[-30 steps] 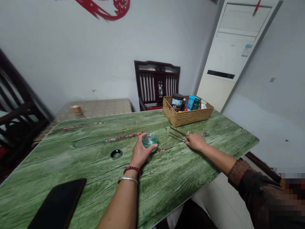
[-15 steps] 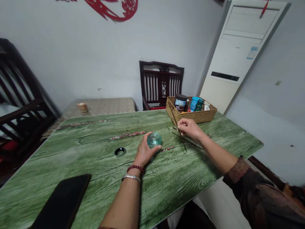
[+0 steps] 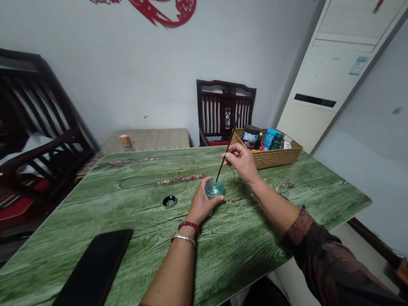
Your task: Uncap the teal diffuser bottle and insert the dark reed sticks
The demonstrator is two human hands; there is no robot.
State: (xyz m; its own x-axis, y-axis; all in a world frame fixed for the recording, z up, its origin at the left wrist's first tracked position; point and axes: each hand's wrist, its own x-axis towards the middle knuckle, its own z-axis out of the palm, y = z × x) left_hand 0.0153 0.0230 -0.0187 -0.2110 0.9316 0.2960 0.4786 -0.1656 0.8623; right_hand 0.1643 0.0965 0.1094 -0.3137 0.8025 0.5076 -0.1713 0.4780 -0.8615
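— Here at the green table (image 3: 143, 221), the teal jar (image 3: 217, 193) is held by the left hand (image 3: 200, 204)! Fingers are wrapped around its far side, and the thumb is pressed along the near one.

— And the right hand (image 3: 241, 160)? How is the grip there?

— Pinched, no doubt about it! A thin dark stick (image 3: 220, 170) is gripped between thumb and fingers, tilted, with its lower end held right at the jar's mouth.

— Inside, is it?

— At the opening, certainly; how far in it reaches cannot be told.

— And around the action?

— A black ring-shaped piece (image 3: 169, 202) is seen to the left of the jar, well clear of the fingers. Nearer the front edge, a dark flat slab (image 3: 98, 265) is laid on the tabletop.

— Beyond the right hand, a woven basket (image 3: 277, 160) is packed with bottles and tubs!
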